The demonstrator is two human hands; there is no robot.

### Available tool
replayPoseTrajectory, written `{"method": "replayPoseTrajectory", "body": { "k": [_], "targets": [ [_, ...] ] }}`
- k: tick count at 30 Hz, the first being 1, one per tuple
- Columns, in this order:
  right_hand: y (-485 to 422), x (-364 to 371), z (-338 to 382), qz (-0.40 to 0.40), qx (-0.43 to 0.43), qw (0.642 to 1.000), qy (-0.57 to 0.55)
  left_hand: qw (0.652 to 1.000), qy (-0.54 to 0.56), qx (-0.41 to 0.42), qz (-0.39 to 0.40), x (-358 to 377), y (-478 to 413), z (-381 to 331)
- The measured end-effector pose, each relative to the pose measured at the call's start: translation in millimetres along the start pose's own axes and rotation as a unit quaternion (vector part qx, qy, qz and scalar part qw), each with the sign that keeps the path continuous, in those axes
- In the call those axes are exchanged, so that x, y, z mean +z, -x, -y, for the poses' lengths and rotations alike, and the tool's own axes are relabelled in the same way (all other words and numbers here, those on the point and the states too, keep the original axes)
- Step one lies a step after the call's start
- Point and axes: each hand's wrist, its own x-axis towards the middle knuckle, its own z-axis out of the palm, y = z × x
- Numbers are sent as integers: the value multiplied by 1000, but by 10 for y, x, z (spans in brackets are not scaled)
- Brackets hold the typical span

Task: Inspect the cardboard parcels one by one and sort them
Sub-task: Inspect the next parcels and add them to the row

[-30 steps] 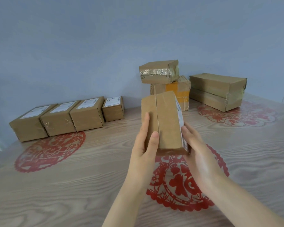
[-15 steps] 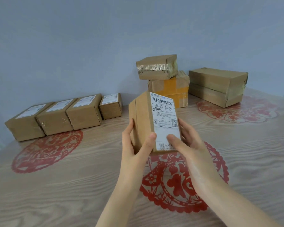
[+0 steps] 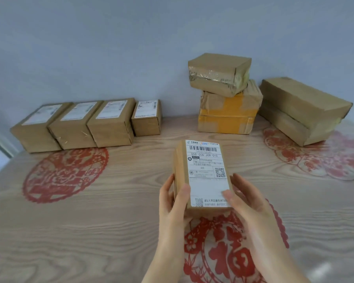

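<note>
A small cardboard parcel with a white shipping label facing me is held above the table's middle. My left hand grips its left side, thumb on the label's lower left corner. My right hand grips its right side, thumb on the label's lower right. Against the wall at the left stands a row of several labelled parcels. At the back right, a taped parcel sits on a yellow-taped parcel, beside two stacked long parcels.
The wooden table carries red paper-cut decorations: one at the left, one under my hands, one at the back right. A grey wall closes the far edge.
I have turned the parcel so its label faces me and lowered it toward the table. The view has tilted down and come closer to the parcels.
</note>
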Motion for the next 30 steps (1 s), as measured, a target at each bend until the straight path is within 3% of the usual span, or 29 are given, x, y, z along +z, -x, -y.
{"method": "replayPoseTrajectory", "body": {
  "k": [8,17,26,30],
  "targets": [
    [-29,191,1035,67,116,991,12,997,-2,-66,-35,542,56,-956],
    [4,325,2082,84,99,991,16,992,-81,-87,-47,931,144,-1816],
    [7,461,2143,88,136,984,78,989,-73,-77,-100,850,206,-2023],
    [-158,658,2083,75,136,983,102,985,-116,-61,-115,718,45,-2044]
  ]
}}
